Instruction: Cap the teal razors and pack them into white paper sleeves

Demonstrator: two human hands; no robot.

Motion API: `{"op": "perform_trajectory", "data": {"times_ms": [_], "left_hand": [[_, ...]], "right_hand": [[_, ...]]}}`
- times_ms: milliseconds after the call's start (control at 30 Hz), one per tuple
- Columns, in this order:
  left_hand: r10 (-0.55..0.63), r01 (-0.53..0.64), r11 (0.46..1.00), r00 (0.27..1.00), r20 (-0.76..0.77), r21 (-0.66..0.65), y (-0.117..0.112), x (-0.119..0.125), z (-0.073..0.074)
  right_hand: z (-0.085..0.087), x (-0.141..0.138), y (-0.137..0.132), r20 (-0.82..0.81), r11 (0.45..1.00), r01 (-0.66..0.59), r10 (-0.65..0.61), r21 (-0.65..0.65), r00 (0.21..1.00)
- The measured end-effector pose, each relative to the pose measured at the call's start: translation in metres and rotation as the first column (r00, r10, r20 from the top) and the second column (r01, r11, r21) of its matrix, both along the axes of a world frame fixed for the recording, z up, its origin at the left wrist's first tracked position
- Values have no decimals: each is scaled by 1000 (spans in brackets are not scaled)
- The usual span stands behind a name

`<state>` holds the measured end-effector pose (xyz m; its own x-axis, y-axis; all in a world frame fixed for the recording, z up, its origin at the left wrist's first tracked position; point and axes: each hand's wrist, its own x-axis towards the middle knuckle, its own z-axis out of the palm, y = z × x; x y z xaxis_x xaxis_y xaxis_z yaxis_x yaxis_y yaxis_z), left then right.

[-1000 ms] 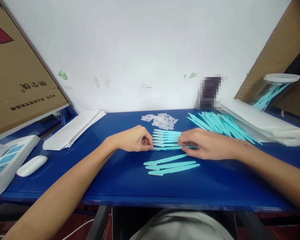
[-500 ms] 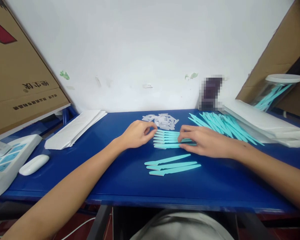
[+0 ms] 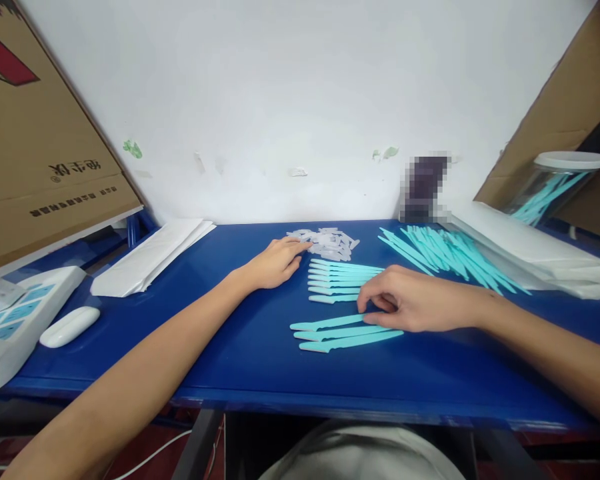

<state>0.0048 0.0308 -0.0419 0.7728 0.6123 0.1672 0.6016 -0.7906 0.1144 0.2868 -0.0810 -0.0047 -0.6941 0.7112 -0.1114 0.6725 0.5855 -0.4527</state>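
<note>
Head view: left hand [image 3: 277,262], released, fingers extended, at white caps [image 3: 331,244] ahead. Right hand [image 3: 403,300], curled, grasp indeterminate; three teal sticks [image 3: 353,341] extend leftward beneath. One carton [image 3: 55,127], far left, bears inverted Chinese lettering, ®.

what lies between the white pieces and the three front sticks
In the head view, a row of turquoise sticks lies between the white pieces and the three front sticks; the right hand hides part of it.
</note>
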Motion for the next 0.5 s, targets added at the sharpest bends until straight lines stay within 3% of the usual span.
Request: {"op": "perform_trajectory", "data": {"times_ms": [100, 267, 500], "left_hand": [[1, 1, 996, 1000, -21, 87, -3, 0, 4], [70, -44, 974, 991, -111, 224, -8, -1, 11], [65, -32, 979, 985, -158, 204, -6, -6, 14]], "right_hand": [[0, 1, 3, 9, 998, -16, 15, 67, 1000], [0, 5, 3, 40, 999, 12, -13, 38, 999], [7, 9, 3, 116, 997, 63, -58, -40, 992]]}}
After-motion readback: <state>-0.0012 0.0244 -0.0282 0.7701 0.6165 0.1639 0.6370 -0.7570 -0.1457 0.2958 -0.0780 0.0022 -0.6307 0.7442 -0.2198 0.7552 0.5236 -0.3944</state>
